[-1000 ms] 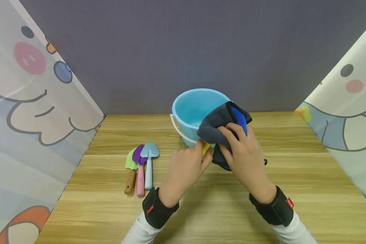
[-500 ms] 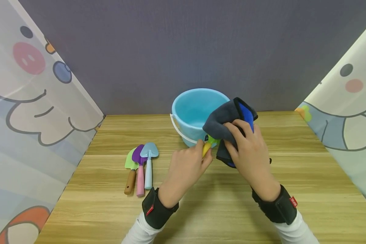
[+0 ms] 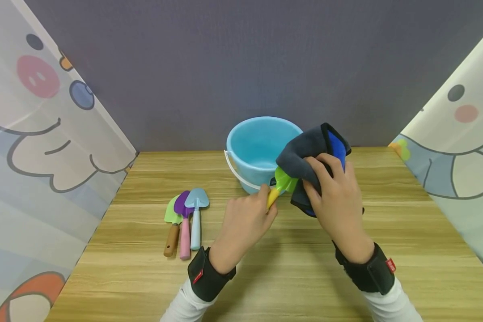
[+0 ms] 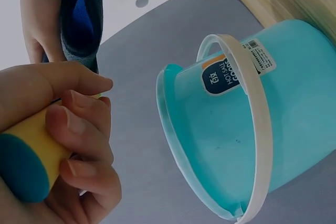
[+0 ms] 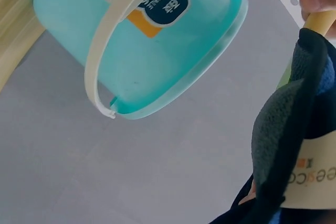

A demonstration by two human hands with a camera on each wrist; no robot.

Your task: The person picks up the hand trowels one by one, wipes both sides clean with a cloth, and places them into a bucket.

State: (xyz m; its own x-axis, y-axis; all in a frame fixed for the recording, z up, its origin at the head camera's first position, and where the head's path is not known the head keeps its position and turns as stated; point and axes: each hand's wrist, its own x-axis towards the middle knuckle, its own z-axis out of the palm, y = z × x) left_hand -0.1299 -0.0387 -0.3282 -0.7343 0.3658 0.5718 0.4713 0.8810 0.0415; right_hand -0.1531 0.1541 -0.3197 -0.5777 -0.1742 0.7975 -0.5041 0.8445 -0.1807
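My left hand point(image 3: 247, 219) grips the yellow handle of a small garden tool point(image 3: 272, 197). In the left wrist view a teal cap ends that handle point(image 4: 44, 150). Its green head point(image 3: 283, 179) flares out and goes under a cloth, so the tip is hidden. My right hand point(image 3: 334, 197) holds this dark grey and blue cloth point(image 3: 306, 152), which has black edging, folded about the green head. The right wrist view shows the cloth point(image 5: 278, 129) with a cream printed label. Both hands are above the table, just in front of the bucket.
A light blue bucket point(image 3: 241, 167) with a white handle point(image 3: 235, 172) stands at the back of the wooden table point(image 3: 124, 286). To the left lie three small shovels: green point(image 3: 171, 210), purple point(image 3: 182, 203) and pale blue point(image 3: 197, 199). A grey wall point(image 3: 185, 67) rises behind.
My right hand and the cloth have slid up and right, away from my left hand. More of the tool's green head now shows. The left hand has stayed almost still.
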